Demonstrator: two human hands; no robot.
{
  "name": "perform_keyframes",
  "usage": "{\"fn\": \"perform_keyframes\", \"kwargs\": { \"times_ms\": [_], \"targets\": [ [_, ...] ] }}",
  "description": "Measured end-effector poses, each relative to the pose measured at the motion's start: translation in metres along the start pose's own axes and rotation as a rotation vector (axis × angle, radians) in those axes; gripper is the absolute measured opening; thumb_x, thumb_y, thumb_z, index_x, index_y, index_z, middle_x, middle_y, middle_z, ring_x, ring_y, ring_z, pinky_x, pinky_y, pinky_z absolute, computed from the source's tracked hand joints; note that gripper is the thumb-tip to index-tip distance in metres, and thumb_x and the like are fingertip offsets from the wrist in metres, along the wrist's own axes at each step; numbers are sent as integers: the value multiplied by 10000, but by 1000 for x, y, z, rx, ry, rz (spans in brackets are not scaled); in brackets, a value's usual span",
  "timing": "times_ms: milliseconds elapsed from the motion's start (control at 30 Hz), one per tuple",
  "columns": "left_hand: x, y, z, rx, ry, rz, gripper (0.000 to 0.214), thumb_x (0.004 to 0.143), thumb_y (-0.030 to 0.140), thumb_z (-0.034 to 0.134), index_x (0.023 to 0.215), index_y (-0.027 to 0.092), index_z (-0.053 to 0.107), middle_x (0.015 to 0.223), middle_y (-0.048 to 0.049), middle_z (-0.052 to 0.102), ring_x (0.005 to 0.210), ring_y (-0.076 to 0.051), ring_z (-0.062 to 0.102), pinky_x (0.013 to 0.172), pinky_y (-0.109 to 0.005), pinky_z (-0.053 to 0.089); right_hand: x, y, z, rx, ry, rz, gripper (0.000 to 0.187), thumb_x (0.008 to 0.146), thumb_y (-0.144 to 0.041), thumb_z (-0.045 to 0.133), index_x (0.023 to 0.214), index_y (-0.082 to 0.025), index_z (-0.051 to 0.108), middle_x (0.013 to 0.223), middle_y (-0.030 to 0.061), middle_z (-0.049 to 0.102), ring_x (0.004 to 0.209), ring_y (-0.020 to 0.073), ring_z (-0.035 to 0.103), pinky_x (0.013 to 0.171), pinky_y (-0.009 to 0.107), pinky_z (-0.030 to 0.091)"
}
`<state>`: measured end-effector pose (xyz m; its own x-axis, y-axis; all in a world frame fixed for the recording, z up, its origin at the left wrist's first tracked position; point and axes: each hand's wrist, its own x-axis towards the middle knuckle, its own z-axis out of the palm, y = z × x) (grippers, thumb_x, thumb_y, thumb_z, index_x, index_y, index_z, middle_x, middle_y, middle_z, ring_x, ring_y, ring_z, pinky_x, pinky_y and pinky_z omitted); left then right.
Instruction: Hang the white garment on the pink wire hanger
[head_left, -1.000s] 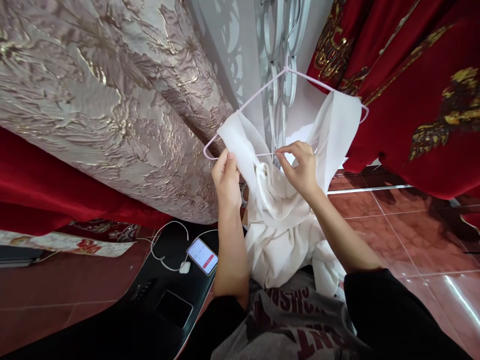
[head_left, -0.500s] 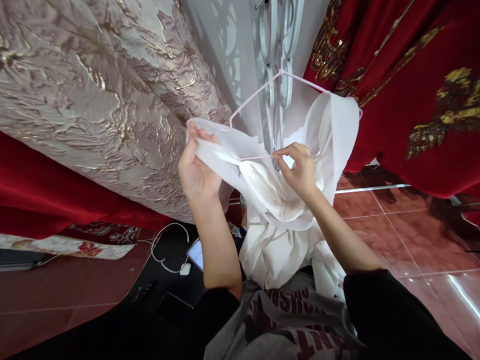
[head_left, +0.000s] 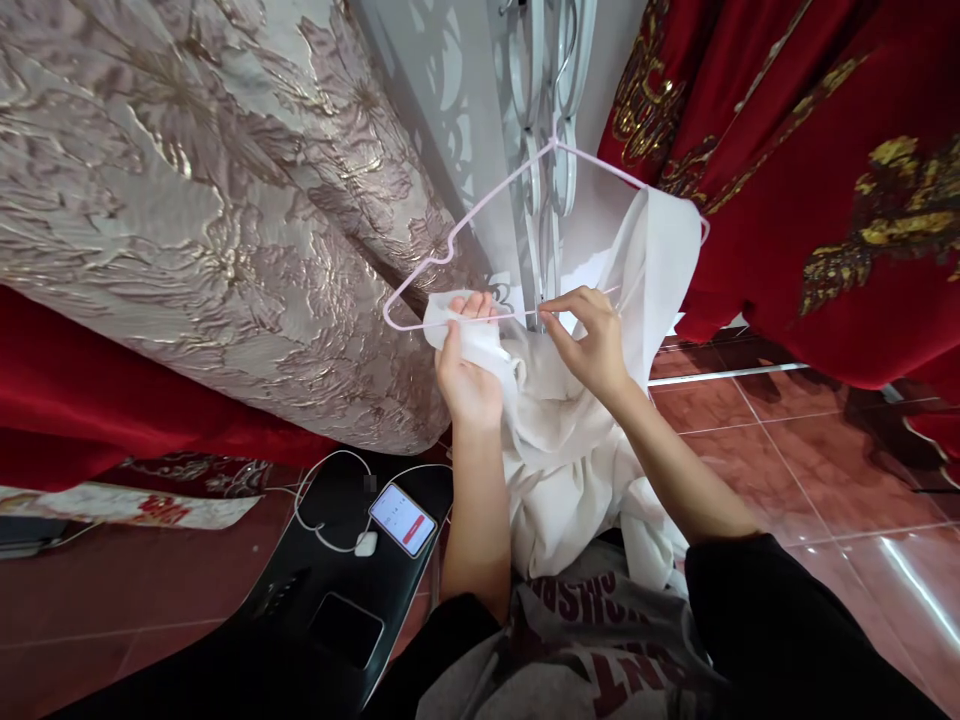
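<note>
A pink clothes hanger (head_left: 501, 188) hangs by its hook from a grey metal stand with curled shapes (head_left: 529, 180). White garment cloth (head_left: 570, 415) drapes over the hanger's right side and falls down to my lap. My left hand (head_left: 470, 365) holds a fold of the cloth between thumb and fingers, at the hanger's lower left bar; that left shoulder of the hanger is bare. With thumb and forefinger, my right hand (head_left: 589, 335) pinches the lower bar near its middle.
A pale floral brocade curtain (head_left: 225, 200) hangs at the left, a red curtain with gold motifs (head_left: 825, 200) at the right. On a black seat (head_left: 337, 540) lie a lit phone (head_left: 403, 520), a dark phone (head_left: 347, 630) and a white charger (head_left: 366, 543) with cable. Red tiles (head_left: 817, 430) cover the floor.
My left hand has moved right and down with the cloth, which has come off the hanger's left end. My right hand keeps its pinch. More of the lit phone shows.
</note>
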<state>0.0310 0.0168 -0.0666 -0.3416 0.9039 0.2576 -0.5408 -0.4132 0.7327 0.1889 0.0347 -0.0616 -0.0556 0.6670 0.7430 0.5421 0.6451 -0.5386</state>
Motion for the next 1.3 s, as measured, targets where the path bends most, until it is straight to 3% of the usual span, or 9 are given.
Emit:
{"fn": "perform_keyframes", "kwargs": {
  "times_ms": [133, 267, 333, 567, 733, 933, 1100, 1200, 1300],
  "targets": [
    [-4, 8, 11, -28, 47, 137, 267, 906, 460, 707, 940, 229, 578, 814, -15, 561, 914, -196, 671, 1092, -420, 506, 10, -11, -30, 91, -110, -43, 178, 989, -358, 591, 1014, -254, 734, 996, 26, 743, 1001, 192, 691, 947, 404, 527],
    [-2, 11, 11, -66, 22, 173, 267, 906, 443, 716, 933, 223, 567, 778, 2, 467, 780, -165, 590, 994, -390, 547, 25, 8, -73, 37, 503, 15, 176, 960, -373, 631, 1043, -227, 683, 1046, 73, 680, 1011, 205, 670, 922, 402, 535],
    [-1, 10, 10, -38, 27, 172, 276, 913, 458, 700, 935, 224, 555, 776, 0, 454, 773, -168, 577, 979, -393, 550, 33, 23, -88, 39, 631, 156, 213, 933, -405, 668, 1017, -210, 655, 1002, 87, 651, 928, 193, 648, 870, 387, 538],
    [-2, 5, 11, 33, 58, 156, 327, 916, 527, 672, 920, 229, 538, 775, 2, 451, 784, -175, 586, 987, -409, 539, 46, 27, -93, 127, 168, 558, 639, 896, -691, 593, 589, -236, 265, 560, -47, 239, 526, 102, 362, 595, 360, 491],
    [5, 9, 3, 57, 43, 161, 367, 898, 558, 692, 902, 226, 535, 758, 5, 454, 767, -174, 588, 965, -409, 546, 61, 23, -93, 443, 100, 491, 443, 828, -620, 721, 691, -230, 563, 661, 26, 583, 681, 201, 633, 626, 398, 580],
    [14, 13, -5, 24, -2, 132, 336, 886, 503, 724, 893, 224, 537, 750, 3, 447, 761, -172, 562, 924, -388, 551, 86, 45, -117, 408, -204, 403, 496, 1043, -567, 333, 1036, -236, 701, 1101, 84, 729, 973, 172, 737, 851, 381, 624],
    [12, 15, -2, -4, 25, 127, 266, 936, 461, 673, 896, 230, 545, 737, 8, 433, 735, -171, 546, 917, -382, 539, 60, 96, -155, 383, 235, 297, 276, 979, -489, 469, 923, -302, 664, 1218, 54, 679, 1121, 227, 696, 932, 451, 610],
    [12, 15, 0, -4, 39, 122, 266, 960, 464, 645, 891, 230, 539, 752, 6, 443, 753, -175, 551, 950, -396, 524, 29, 110, -158, 531, 569, 388, 159, 911, -389, 507, 852, -283, 610, 1091, 63, 700, 844, 196, 688, 677, 373, 568],
    [8, 9, 4, -50, 30, 68, 249, 955, 443, 659, 901, 226, 550, 767, 2, 457, 774, -177, 561, 977, -398, 516, 5, 89, -129, 510, 773, 412, 327, 971, -472, 374, 881, -249, 595, 1010, 70, 703, 509, 109, 467, 455, 336, 379]
  ]
}}
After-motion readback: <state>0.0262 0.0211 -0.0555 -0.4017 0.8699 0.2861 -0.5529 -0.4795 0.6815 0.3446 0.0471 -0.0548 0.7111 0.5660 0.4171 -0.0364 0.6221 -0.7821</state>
